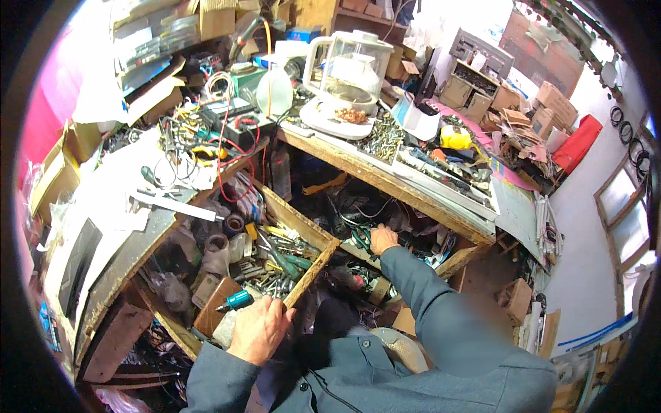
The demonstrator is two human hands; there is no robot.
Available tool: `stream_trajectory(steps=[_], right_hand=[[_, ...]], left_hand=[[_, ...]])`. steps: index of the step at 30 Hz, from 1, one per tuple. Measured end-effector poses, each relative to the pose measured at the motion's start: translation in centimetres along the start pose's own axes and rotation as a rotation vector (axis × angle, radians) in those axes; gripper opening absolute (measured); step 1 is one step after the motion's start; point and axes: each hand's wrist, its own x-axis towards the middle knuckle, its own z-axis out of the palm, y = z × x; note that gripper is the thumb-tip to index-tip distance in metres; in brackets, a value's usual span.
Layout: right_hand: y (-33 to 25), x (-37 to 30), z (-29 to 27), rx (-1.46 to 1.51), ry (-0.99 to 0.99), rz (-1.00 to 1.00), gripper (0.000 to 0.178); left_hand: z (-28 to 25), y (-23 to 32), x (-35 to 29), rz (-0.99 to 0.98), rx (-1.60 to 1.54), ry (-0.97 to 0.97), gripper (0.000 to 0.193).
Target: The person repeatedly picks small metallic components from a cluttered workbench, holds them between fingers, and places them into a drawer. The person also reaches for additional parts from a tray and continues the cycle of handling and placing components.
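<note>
At the lower middle my left hand (260, 332) rests with its fingers curled over the front edge of a pulled-out wooden drawer (318, 266). Beside its thumb lies a teal-handled tool (237, 300), its far end hard to make out. Pliers with green handles (300, 262) and other metal hand tools fill that drawer. My right hand (384, 239) reaches into a second open drawer (460, 259) on the right. Its fingers are bent closed among dark clutter, next to a green piece (360, 238). Whatever they grip is mostly hidden.
On the bench above stand a clear jug-like appliance (350, 72), a heap of screws (385, 140) and a tray of tools (447, 175). A multimeter (237, 117) with red leads sits farther left. A white sheet (117, 186) covers the left tabletop. Cardboard boxes (556, 103) crowd the back right.
</note>
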Motion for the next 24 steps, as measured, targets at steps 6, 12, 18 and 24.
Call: stream_trajectory(steps=[6, 12, 18, 24], right_hand=[[-2.9, -2.7, -2.0, 0.274, 0.159, 0.036, 0.032], [-4.8, -9.0, -0.9, 0.429, 0.007, -0.204, 0.026], [-7.2, -14.0, -3.0, 0.373, -0.222, -0.061, 0.022], [-8.9, -17.4, 1.2, 0.276, -0.344, -0.184, 0.022]], left_hand=[[0.1, -0.1, -0.3, -0.020, 0.024, -0.024, 0.026], [-1.0, 0.5, 0.1, -0.007, 0.008, -0.064, 0.030], [-2.7, 0.5, 1.4, 0.043, 0.040, -0.189, 0.034], [-3.6, 1.5, 3.1, 0.124, 0.149, -0.165, 0.029]])
